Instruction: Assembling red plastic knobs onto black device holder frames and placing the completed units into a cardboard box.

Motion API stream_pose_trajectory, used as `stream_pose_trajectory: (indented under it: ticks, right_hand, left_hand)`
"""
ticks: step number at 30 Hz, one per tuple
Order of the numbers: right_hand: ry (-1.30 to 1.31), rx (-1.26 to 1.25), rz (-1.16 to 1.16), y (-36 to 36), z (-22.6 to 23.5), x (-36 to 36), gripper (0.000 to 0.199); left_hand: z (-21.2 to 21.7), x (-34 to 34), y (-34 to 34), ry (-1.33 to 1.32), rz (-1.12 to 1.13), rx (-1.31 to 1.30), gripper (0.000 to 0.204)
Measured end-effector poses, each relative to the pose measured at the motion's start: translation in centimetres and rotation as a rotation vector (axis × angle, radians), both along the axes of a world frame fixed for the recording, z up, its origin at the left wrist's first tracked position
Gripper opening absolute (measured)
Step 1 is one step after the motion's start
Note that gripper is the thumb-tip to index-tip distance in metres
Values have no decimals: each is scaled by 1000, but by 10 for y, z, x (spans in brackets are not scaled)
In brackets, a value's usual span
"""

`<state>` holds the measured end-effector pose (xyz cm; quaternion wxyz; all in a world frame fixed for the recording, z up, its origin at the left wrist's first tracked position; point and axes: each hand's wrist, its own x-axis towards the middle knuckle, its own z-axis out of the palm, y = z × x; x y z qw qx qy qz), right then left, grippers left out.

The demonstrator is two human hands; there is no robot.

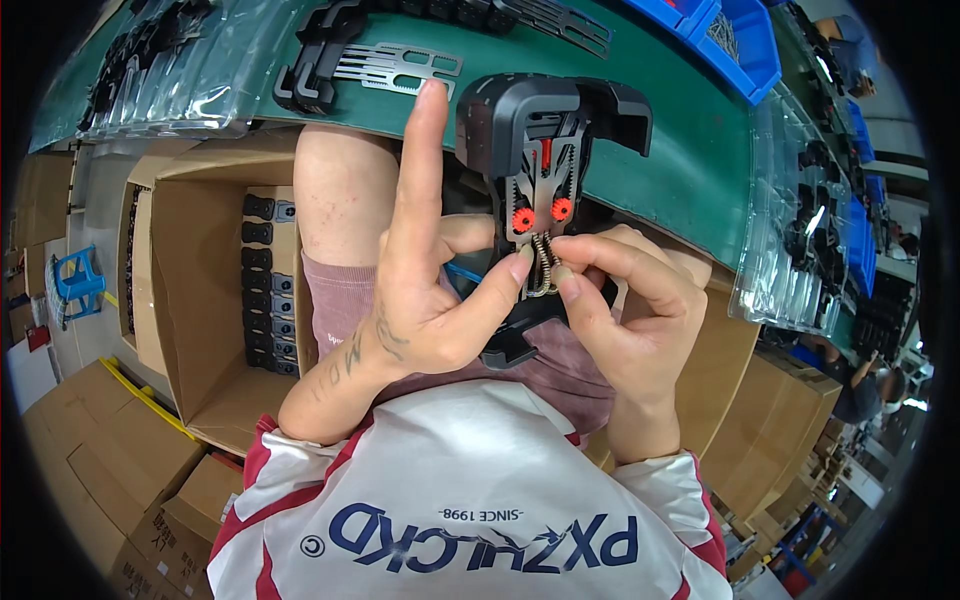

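Note:
A black plastic clamp-shaped assembly (pixel 520 112) stands between my hands at the table's near edge, its inside facing me. Metal plates line its open middle, with two red toothed wheels (pixel 562 209) on them. Below the wheels lie thin coil springs (pixel 543 252). My left hand (pixel 425 290) grips the assembly's left side, its thumb tip against the springs and its index finger stretched straight up. From the other side, my right hand (pixel 640 300) pinches at a spring between thumb and index finger. The fingertips partly cover the springs' ends.
On the green table (pixel 690 180) lie another black assembly (pixel 318 60) and slotted metal plates (pixel 405 65). Clear plastic trays (pixel 190 85) hold black parts. Blue bins (pixel 735 50) stand at the far right. An open carton (pixel 215 290) with stacked parts sits beside my left leg.

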<state>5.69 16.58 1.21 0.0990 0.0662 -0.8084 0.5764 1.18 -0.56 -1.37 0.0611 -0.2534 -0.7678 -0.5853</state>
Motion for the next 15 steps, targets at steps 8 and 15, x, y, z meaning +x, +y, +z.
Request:
stream_pose_trajectory:
  ticks: [8,15]
  right_hand:
    - [99,-65,-136,10,5,9,34]
    - [170,-55,-716,88,-68,79,35]
  left_hand:
    - [-2,4,9,-79,-20,180,78]
    - [-14,13,27,-445,-176,452,65]
